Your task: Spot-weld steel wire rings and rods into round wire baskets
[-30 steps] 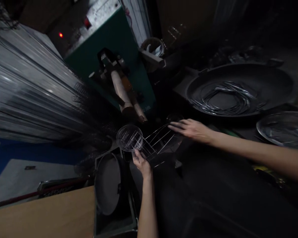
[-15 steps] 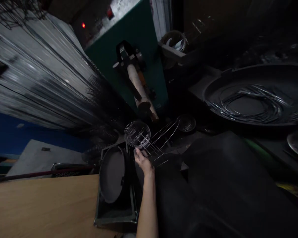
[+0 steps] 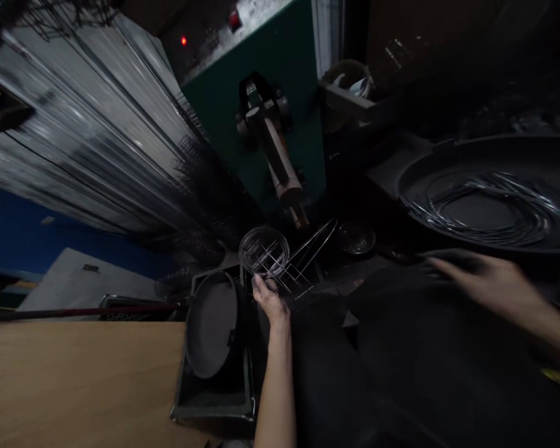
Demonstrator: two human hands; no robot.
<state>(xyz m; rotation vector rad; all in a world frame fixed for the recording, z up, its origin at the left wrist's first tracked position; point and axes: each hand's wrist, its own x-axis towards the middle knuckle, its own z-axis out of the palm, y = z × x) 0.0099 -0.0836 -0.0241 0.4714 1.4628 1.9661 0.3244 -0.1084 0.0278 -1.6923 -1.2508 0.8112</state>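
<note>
My left hand (image 3: 269, 300) is closed on the near edge of a wire frame (image 3: 298, 270), a lattice of thin bright rods with a long loop at its right end. A stack of round wire rings (image 3: 264, 249) shows just beyond my fingers; whether it joins the frame I cannot tell. The copper-tipped end of a welding machine's arm (image 3: 300, 214) is just above the frame. On the right, my right hand (image 3: 490, 277) hovers over dark cloth, close below a large round pan (image 3: 401, 186). Motion smears its fingers, so what they hold, if anything, is unclear.
Coils of wire rings (image 3: 499, 208) lie in the large pan. A small round dish (image 3: 356, 239) sits right of the frame. At left are a dark oval tub (image 3: 212, 326) in a crate (image 3: 214, 407) and a wooden board (image 3: 79, 379). The green machine body (image 3: 298, 74) rises behind.
My right hand has come into view from the right, below the large pan. My left hand keeps hold of the wire frame, which has turned slightly. The surroundings have shifted with the head.
</note>
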